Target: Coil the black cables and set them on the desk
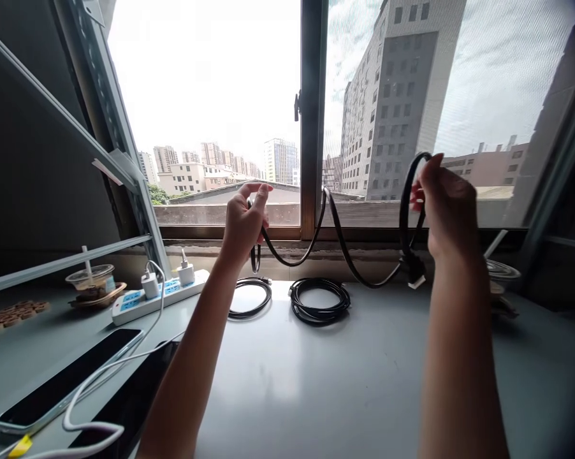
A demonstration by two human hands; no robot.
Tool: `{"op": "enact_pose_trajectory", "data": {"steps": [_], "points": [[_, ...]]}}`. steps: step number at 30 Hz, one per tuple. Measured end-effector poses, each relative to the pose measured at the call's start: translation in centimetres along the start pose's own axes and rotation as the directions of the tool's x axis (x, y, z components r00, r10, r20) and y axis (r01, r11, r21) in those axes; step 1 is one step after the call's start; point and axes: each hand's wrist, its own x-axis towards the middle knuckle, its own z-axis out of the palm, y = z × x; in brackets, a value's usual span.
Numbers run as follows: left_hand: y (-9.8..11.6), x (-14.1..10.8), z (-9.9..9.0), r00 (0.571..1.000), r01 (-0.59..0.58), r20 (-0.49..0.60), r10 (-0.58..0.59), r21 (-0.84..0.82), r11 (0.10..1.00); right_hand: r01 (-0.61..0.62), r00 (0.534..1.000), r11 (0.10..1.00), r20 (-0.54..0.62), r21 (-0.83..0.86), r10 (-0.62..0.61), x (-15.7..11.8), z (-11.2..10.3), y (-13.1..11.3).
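Nearest, at left, a white charging cable (pixel 99 426) curls over the gray tabletop (pixel 326 382) beside a smartphone (pixel 70 377); a dark flat device (pixel 120 408) lies partly behind the left forearm. Farther on, a white power strip (pixel 166 298) carries two plugged-in adapters (pixel 148 285).

Above the far half of the tabletop, a black cable (pixel 336 223) hangs in sagging bends between the hands. The left hand (pixel 244 217) pinches it, thumb and fingers closed; the right hand (pixel 449 203) grips a raised loop, with a black connector (pixel 415 271) dangling just below.

Beneath, near the far edge, lie a thin coiled cable (pixel 249 314) and, to its right, a thicker coil (pixel 320 315). Lidded cups stand far left (pixel 90 280) and far right (pixel 502 271). Beyond are a window frame (pixel 312 121) and a tall building (pixel 402 95).
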Motion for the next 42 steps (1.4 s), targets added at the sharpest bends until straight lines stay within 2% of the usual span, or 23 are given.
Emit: {"op": "enact_pose_trajectory", "data": {"steps": [2, 4, 7, 9, 11, 13, 15, 18, 20, 22, 24, 25, 27, 30, 32, 35, 37, 38, 40, 42], "points": [[0.0, -0.2, 0.2, 0.998, -0.045, -0.047, 0.048, 0.07, 0.997, -0.007, 0.994, 0.994, 0.111, -0.114, 0.02, 0.2, -0.2, 0.9], [0.0, -0.3, 0.6, 0.992, -0.096, -0.07, 0.105, 0.123, 0.988, 0.049, 0.977, 0.96, 0.215, -0.274, 0.012, 0.2, -0.3, 1.5], [-0.2, -0.3, 1.0, 0.975, -0.192, -0.082, 0.207, 0.161, 0.968, 0.173, 0.966, 0.848, 0.256, -0.5, -0.046, -0.1, -0.3, 2.0], [-0.4, -0.2, 1.2, 0.963, -0.233, -0.093, 0.252, 0.178, 0.956, 0.2, 0.964, 0.804, 0.26, -0.56, -0.059, -0.3, -0.2, 2.1], [-0.6, 0.0, 1.2, 0.962, -0.241, -0.084, 0.262, 0.202, 0.949, 0.164, 0.954, 0.832, 0.299, -0.53, 0.002, -0.5, -0.2, 2.2], [-0.7, 0.0, 1.1, 0.968, -0.229, -0.053, 0.247, 0.226, 0.947, 0.082, 0.927, 0.899, 0.364, -0.43, 0.09, -0.7, -0.1, 2.1], [-0.7, 0.0, 1.0, 0.971, -0.224, -0.029, 0.238, 0.24, 0.945, -0.032, 0.875, 0.957, 0.455, -0.289, 0.166, -0.8, 0.0, 1.8], [-0.7, 0.0, 0.9, 0.965, -0.25, -0.022, 0.262, 0.234, 0.94, -0.162, 0.792, 0.975, 0.57, -0.15, 0.219, -1.1, 0.4, 1.3], [-0.6, 0.0, 0.9, 0.958, -0.276, -0.012, 0.286, 0.232, 0.933, -0.225, 0.778, 0.966, 0.573, -0.13, 0.258, -1.3, 0.7, 1.1], [-0.5, -0.1, 0.9, 0.951, -0.303, 0.015, 0.309, 0.251, 0.919, -0.283, 0.791, 0.947, 0.523, -0.15, 0.319, -1.4, 1.0, 1.2], [-0.3, -0.4, 0.8, 0.936, -0.35, 0.086, 0.34, 0.287, 0.892, -0.325, 0.797, 0.924, 0.468, -0.199, 0.381, -1.4, 1.0, 1.4], [-0.3, -0.6, 0.8, 0.924, -0.381, 0.136, 0.357, 0.308, 0.872, -0.348, 0.782, 0.904, 0.455, -0.248, 0.426, -1.5, 1.0, 1.6], [-0.2, -0.9, 0.9, 0.891, -0.451, 0.231, 0.39, 0.374, 0.81, -0.394, 0.705, 0.835, 0.456, -0.383, 0.543, -1.6, 1.0, 2.0], [-0.1, -1.4, 1.3, 0.843, -0.53, 0.273, 0.463, 0.567, 0.631, -0.431, 0.543, 0.724, 0.486, -0.539, 0.685, -1.7, 1.1, 2.8], [-0.2, -1.6, 1.9, 0.8, -0.56, 0.285, 0.528, 0.67, 0.487, -0.436, 0.478, 0.719, 0.538, -0.542, 0.695, -1.7, 1.4, 3.2], [-0.4, -2.0, 3.0, 0.723, -0.635, 0.378, 0.578, 0.694, 0.34, -0.484, 0.414, 0.757, 0.646, -0.44, 0.641, -1.8, 1.9, 3.5], [-0.7, -2.1, 3.6, 0.684, -0.679, 0.442, 0.58, 0.675, 0.287, -0.537, 0.421, 0.773, 0.687, -0.337, 0.592, -1.8, 2.2, 3.3], [-0.9, -2.1, 3.8, 0.672, -0.697, 0.463, 0.578, 0.661, 0.28, -0.558, 0.441, 0.777, 0.689, -0.292, 0.576, -1.8, 2.3, 3.2], [-1.3, -2.0, 3.9, 0.647, -0.735, 0.49, 0.584, 0.604, 0.309, -0.571, 0.515, 0.793, 0.659, -0.214, 0.548, -1.7, 2.4, 3.0], [-1.9, -1.6, 3.8, 0.626, -0.771, 0.502, 0.597, 0.516, 0.374, -0.555, 0.601, 0.819, 0.613, -0.142, 0.513, -1.7, 2.4, 2.9]]}}
